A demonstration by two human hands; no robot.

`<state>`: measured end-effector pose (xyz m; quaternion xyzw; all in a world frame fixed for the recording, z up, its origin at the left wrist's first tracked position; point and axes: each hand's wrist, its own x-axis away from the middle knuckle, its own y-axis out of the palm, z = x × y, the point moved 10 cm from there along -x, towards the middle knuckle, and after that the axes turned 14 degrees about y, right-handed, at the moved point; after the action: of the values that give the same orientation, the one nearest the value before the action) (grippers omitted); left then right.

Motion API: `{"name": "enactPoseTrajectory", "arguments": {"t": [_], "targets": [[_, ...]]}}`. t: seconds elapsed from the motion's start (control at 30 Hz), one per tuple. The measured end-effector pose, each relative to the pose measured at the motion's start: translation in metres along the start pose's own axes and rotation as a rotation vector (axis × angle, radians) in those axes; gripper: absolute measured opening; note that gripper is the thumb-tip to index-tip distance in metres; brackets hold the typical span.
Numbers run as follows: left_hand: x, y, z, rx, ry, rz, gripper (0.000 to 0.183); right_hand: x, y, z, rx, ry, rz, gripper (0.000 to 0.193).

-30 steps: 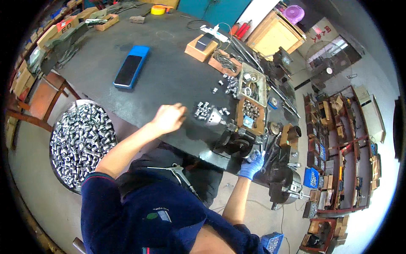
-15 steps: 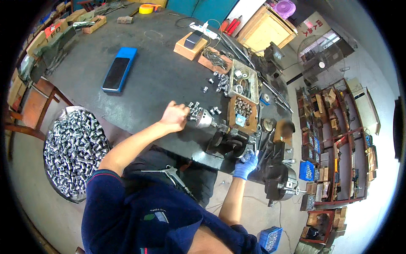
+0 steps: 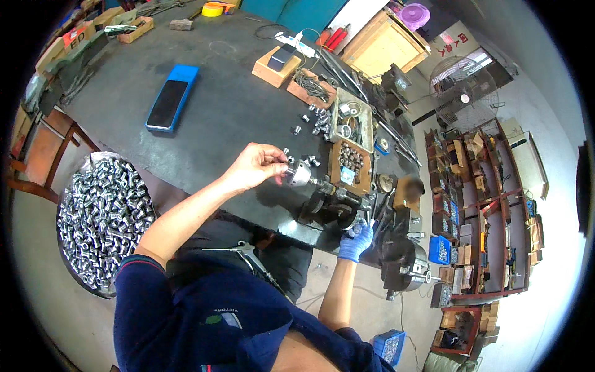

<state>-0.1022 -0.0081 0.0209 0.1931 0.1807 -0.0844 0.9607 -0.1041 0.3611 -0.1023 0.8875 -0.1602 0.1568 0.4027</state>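
Observation:
Bare and pinched, my left hand [image 3: 253, 167] has thumb and fingertips at the front of a silver chuck [image 3: 300, 173]. A small shiny metal fitting shows partly between them; the fingers hide most of it. The chuck sits at the left end of a dark bench-mounted spindle device [image 3: 334, 204]. Across the device's right end, my right hand [image 3: 357, 240] in a blue glove is closed around a rounded metal handle [image 3: 357, 225]. Several loose fittings [image 3: 312, 161] lie on the bench just behind the chuck. More of them [image 3: 320, 124] are heaped farther back.
A wooden box of small parts [image 3: 352, 164] and a tray of rings [image 3: 352, 118] stand behind the device. A blue-cased phone-like device [image 3: 171, 99] lies on the dark bench [image 3: 229, 111]. At left is a large pan of fittings [image 3: 104, 220]; an air gun [image 3: 248, 253] lies near my lap.
My left hand has moved right, from the loose fittings to the front of the chuck, and its fingers now point at it. My right hand stays on the handle. The whole view has shifted slightly.

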Motion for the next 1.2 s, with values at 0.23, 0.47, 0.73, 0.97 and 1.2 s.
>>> {"name": "enactPoseTrajectory", "arguments": {"t": [0.23, 0.47, 0.73, 0.97, 1.2], "targets": [[-0.007, 0.007, 0.004, -0.079, -0.016, -0.112, 0.014, 0.024, 0.013, -0.015, 0.07, -0.038, 0.0, 0.038], [-0.009, 0.011, 0.018, -0.258, 0.143, -0.177, 0.021, 0.055, 0.068, -0.059, 0.226, -0.097, -0.232, 0.041], [-0.009, 0.018, 0.034, -0.519, 0.218, -0.232, 0.022, -0.051, 0.114, -0.06, -0.093, 0.176, -0.416, 0.041], [-0.012, 0.013, 0.021, -0.352, 0.174, -0.195, 0.022, -0.095, 0.019, -0.021, 0.301, -0.024, -0.029, 0.026], [-0.013, 0.006, 0.0, -0.174, 0.056, -0.154, 0.019, -0.079, 0.025, -0.003, 0.328, 0.098, -0.03, 0.025]]}}
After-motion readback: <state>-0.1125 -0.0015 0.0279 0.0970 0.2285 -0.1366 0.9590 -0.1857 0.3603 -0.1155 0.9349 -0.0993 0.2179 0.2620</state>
